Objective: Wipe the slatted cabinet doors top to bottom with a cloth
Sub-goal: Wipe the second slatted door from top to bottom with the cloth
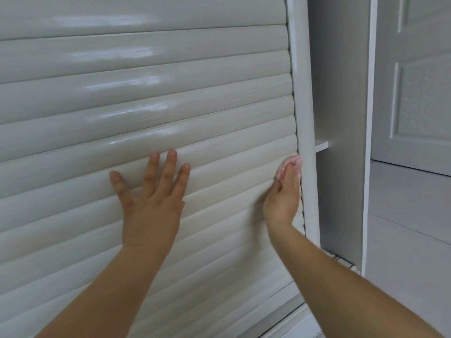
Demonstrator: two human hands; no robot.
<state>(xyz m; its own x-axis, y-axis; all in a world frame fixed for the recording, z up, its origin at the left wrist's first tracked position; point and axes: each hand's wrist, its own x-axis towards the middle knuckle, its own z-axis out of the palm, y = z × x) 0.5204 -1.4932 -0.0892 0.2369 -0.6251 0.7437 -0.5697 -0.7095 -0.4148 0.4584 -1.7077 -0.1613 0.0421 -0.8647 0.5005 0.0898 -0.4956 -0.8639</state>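
A cream slatted cabinet door [146, 93] with glossy rounded slats fills most of the view. My left hand [152, 203] lies flat on the slats near the middle, fingers spread and straight. My right hand [284, 196] is at the door's right edge, side-on, pressing a small pink and white cloth [290, 163] against the slats beside the white frame post [305, 142]. Only the tip of the cloth shows above my fingers; the rest is hidden behind the hand.
Right of the post stands a grey cabinet side panel [341, 118] with a small white shelf edge [321, 145]. A white panelled door [415, 93] is at the far right. Pale floor [402, 240] lies below it.
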